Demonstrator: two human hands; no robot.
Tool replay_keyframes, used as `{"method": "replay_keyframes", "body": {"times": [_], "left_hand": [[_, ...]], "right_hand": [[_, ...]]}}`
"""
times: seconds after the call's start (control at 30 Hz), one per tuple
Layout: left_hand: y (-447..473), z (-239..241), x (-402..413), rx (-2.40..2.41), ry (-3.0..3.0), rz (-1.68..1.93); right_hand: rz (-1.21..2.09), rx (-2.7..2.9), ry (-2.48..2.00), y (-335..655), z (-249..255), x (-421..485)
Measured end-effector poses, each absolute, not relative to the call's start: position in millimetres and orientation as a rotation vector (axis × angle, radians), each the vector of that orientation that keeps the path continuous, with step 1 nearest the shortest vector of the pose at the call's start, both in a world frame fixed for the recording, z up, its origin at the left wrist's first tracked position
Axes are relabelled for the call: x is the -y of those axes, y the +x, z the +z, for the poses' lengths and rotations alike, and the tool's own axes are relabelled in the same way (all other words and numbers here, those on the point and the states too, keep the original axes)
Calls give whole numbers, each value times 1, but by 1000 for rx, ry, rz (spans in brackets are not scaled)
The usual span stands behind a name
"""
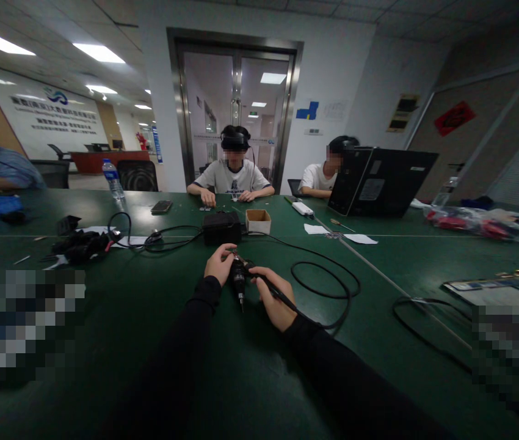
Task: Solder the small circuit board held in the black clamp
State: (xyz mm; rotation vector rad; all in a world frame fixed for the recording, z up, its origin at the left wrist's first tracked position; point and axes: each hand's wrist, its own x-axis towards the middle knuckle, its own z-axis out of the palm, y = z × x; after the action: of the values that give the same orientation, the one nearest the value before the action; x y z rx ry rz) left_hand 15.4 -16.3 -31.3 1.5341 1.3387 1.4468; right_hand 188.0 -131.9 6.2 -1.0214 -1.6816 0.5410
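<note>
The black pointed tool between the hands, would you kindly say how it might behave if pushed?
The black pointed tool would probably roll sideways if let go, as its barrel looks round. Its slim tip might catch. The left hand at its far end would likely steady it.

From the wearer's head, one camera looks forward and down — table [126, 318] close below, glass doors [236, 91] far ahead.

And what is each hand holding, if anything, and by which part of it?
The left hand holds the black pointed-tip tool by its far end; the right hand holds a black cable near its end, beside the tool.
</note>
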Motion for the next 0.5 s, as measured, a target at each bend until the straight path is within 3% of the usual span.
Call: {"method": "replay_keyframes", "body": {"times": [0.5], "left_hand": [[16, -30, 17, -1347, 1542, 1455]], "right_hand": [[572, 1666, -1038, 188, 8, 132]]}}
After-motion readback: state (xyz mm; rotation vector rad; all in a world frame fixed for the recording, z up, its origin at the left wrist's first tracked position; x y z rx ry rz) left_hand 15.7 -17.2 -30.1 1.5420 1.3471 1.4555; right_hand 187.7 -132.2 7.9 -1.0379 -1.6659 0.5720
